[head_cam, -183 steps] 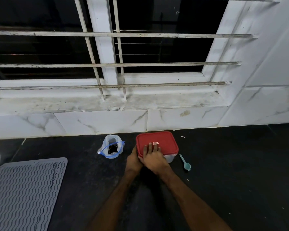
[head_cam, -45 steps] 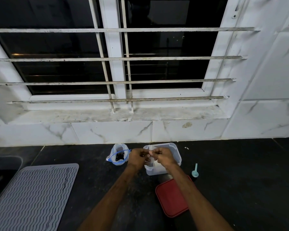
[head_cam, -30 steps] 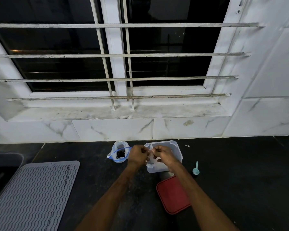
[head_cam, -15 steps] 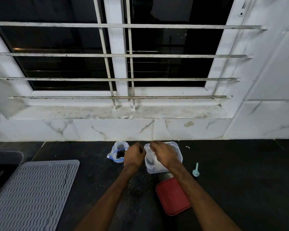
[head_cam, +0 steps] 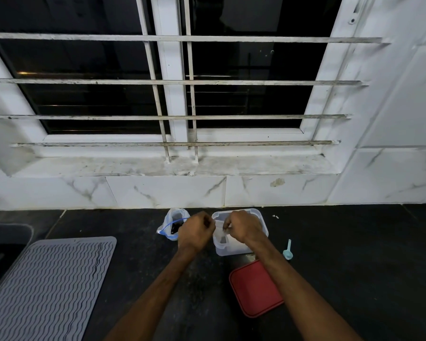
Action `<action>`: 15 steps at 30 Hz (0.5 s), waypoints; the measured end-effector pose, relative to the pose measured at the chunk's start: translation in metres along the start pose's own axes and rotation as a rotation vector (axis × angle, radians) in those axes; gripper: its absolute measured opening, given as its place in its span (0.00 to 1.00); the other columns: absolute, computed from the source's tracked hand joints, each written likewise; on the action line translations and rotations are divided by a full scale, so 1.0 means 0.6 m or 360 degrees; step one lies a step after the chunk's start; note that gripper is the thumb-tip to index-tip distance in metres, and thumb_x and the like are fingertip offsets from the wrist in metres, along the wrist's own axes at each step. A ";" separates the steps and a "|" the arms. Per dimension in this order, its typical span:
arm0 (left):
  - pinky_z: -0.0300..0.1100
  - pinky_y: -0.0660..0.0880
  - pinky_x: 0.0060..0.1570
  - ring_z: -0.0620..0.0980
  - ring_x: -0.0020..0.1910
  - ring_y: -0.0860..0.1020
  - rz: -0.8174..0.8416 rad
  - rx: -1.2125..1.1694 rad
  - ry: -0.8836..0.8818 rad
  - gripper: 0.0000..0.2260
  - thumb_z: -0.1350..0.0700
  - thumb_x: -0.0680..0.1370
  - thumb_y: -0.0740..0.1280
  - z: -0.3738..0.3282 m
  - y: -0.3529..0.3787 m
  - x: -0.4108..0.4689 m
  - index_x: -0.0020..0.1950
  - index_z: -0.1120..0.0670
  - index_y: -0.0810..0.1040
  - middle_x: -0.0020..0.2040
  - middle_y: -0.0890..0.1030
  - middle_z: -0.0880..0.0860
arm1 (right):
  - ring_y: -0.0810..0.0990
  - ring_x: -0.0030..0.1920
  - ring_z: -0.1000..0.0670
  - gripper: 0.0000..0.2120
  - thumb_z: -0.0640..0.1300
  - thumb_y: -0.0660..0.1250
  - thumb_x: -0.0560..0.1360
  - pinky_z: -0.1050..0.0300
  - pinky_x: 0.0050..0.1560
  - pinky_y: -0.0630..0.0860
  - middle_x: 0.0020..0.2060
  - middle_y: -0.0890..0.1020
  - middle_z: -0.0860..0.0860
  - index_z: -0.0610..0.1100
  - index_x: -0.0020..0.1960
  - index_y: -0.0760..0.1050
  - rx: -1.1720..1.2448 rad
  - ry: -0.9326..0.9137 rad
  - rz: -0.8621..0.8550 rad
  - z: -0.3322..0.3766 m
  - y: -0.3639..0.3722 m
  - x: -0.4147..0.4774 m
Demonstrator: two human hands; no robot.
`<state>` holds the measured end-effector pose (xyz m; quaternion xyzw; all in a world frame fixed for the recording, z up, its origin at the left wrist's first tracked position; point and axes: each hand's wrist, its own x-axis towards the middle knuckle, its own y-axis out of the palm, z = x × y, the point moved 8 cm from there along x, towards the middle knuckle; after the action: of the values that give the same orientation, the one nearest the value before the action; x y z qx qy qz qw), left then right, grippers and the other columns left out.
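A clear plastic container stands uncovered on the black counter near the tiled wall. Its red lid lies flat on the counter in front of it, partly under my right forearm. My left hand and my right hand hover over the container's left part, fingers curled. Between them they pinch a thin clear plastic bag that sits in the container. What the bag holds is hidden.
A small zip bag with a blue seal and dark contents stands left of the container. A light blue scoop lies to the right. A grey ribbed mat covers the counter at the left, beside a sink edge.
Six seconds ago the red lid was on the container under both hands; now it lies in front. In the last second my hands stayed at the bag and drew slightly apart.
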<state>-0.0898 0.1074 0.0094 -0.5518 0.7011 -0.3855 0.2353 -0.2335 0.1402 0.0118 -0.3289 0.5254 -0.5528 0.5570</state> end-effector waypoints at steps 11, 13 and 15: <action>0.33 0.75 0.52 0.36 0.56 0.77 0.0542 -0.0786 0.0246 0.29 0.53 0.70 0.77 0.030 0.015 -0.036 0.67 0.50 0.69 0.59 0.77 0.44 | 0.81 0.50 0.44 0.11 0.42 0.61 0.77 0.51 0.51 0.78 0.49 0.83 0.46 0.45 0.54 0.81 0.0176 -0.0388 -0.0004 0.052 0.011 -0.013; 0.36 0.74 0.59 0.39 0.63 0.73 0.0628 -0.0613 0.0223 0.42 0.49 0.64 0.80 0.053 0.029 -0.041 0.73 0.51 0.64 0.65 0.74 0.45 | 0.80 0.39 0.50 0.10 0.41 0.62 0.76 0.50 0.45 0.78 0.36 0.82 0.52 0.44 0.47 0.83 0.0366 -0.0544 0.0027 0.072 0.013 -0.019; 0.45 0.76 0.61 0.43 0.63 0.75 0.0685 -0.0649 0.0207 0.43 0.47 0.61 0.81 0.062 0.037 -0.045 0.72 0.51 0.66 0.64 0.77 0.46 | 0.76 0.32 0.59 0.08 0.41 0.65 0.75 0.57 0.39 0.75 0.31 0.79 0.59 0.45 0.48 0.84 0.0545 -0.0598 0.0089 0.090 0.016 -0.024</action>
<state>-0.0673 0.1250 -0.0332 -0.4007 0.8784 -0.2126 0.1506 -0.1776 0.1439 0.0184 -0.3120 0.3202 -0.5474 0.7075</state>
